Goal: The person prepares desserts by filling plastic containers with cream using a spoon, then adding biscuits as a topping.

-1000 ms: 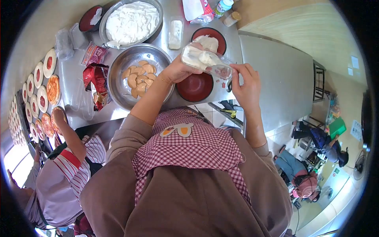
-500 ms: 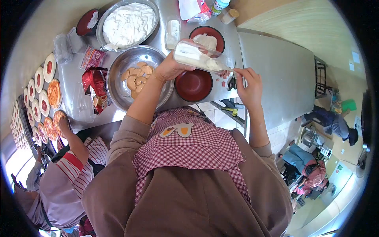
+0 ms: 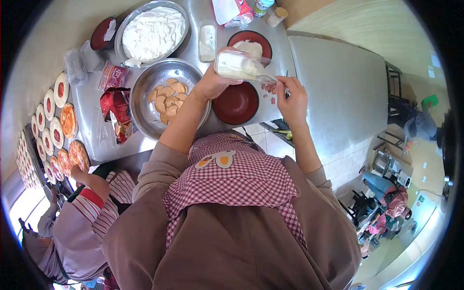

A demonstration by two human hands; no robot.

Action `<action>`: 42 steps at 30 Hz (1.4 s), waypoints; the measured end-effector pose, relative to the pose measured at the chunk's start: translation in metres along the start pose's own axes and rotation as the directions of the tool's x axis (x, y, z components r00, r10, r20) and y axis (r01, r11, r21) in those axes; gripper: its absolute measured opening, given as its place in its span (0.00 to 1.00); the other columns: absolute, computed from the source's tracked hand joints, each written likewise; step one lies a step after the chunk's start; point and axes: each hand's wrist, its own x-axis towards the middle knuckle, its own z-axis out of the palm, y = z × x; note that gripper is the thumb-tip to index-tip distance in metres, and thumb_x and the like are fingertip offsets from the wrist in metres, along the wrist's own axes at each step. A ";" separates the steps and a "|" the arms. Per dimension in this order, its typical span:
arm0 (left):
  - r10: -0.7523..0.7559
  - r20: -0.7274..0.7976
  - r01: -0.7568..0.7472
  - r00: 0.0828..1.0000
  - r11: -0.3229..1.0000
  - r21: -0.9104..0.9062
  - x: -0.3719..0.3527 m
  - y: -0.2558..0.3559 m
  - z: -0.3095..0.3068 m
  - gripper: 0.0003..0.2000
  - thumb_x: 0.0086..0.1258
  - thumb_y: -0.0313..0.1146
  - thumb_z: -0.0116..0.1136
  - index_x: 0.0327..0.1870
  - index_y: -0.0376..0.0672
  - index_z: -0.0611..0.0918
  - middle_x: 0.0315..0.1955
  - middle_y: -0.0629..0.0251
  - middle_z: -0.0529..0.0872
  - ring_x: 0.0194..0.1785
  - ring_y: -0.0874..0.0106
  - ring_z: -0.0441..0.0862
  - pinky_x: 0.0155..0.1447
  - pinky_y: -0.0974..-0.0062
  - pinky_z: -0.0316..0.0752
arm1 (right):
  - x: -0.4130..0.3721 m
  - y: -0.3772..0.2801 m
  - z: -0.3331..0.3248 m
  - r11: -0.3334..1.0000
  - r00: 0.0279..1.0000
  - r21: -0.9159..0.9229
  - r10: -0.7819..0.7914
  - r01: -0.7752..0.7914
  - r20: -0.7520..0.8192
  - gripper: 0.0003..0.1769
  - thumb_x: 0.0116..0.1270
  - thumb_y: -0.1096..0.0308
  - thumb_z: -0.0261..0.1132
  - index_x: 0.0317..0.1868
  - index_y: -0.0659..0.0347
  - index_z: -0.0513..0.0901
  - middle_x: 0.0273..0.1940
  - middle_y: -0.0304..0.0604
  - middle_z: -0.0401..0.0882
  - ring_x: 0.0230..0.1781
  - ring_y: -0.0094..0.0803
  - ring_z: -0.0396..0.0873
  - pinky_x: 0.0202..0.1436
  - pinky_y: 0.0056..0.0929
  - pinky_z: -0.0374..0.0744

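My left hand (image 3: 211, 86) grips a clear plastic container (image 3: 223, 73) by its left end, with white cream (image 3: 234, 64) inside. The fingers of my right hand (image 3: 293, 100) are closed on the thin handle of a spoon (image 3: 271, 79). Its cream-covered head reaches into the container's right half. Directly below the container stands a dark red bowl (image 3: 236, 103). Another red bowl (image 3: 268, 47), holding white cream, is partly hidden behind the container. Small reddish pieces (image 3: 269, 89) lie on the steel table beside my right hand.
A steel bowl (image 3: 140, 113) holds round tan biscuits. Behind it are a large bowl of white cream (image 3: 153, 35) and a second clear container (image 3: 207, 42). A red packet (image 3: 115, 108) lies left. Topped dough rounds (image 3: 68, 121) sit near a co-worker's hand (image 3: 77, 173).
The spoon's head has moved left and deeper into the container, and my right hand has come closer to it. The co-worker's hand has shifted down. The whole view has shifted slightly.
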 end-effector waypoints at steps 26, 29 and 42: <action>-0.185 -0.029 0.186 0.982 0.980 0.065 -0.003 0.017 -0.007 0.36 0.43 0.12 0.64 0.59 0.45 0.68 0.51 0.68 0.77 0.57 0.72 0.75 0.60 0.73 0.72 | -0.004 0.020 -0.019 0.961 0.989 -0.235 -0.143 0.144 0.022 0.06 0.60 0.74 0.61 0.37 0.58 0.82 0.31 0.38 0.79 0.31 0.34 0.78 0.37 0.31 0.68; -0.161 -0.024 0.162 0.987 0.984 0.075 -0.003 0.015 -0.011 0.38 0.43 0.13 0.65 0.60 0.45 0.67 0.52 0.67 0.77 0.58 0.71 0.74 0.61 0.71 0.72 | -0.006 0.018 -0.022 0.962 0.989 -0.232 -0.149 0.146 0.002 0.07 0.61 0.76 0.60 0.38 0.59 0.83 0.31 0.41 0.79 0.30 0.34 0.78 0.36 0.29 0.70; -0.104 0.198 0.144 0.975 0.970 -0.196 -0.001 0.019 -0.015 0.35 0.60 0.29 0.63 0.69 0.42 0.60 0.62 0.55 0.71 0.65 0.59 0.69 0.68 0.60 0.64 | -0.004 -0.005 -0.034 0.827 0.966 0.500 0.239 -0.257 0.101 0.08 0.65 0.74 0.60 0.43 0.67 0.82 0.34 0.36 0.79 0.31 0.18 0.73 0.36 0.18 0.73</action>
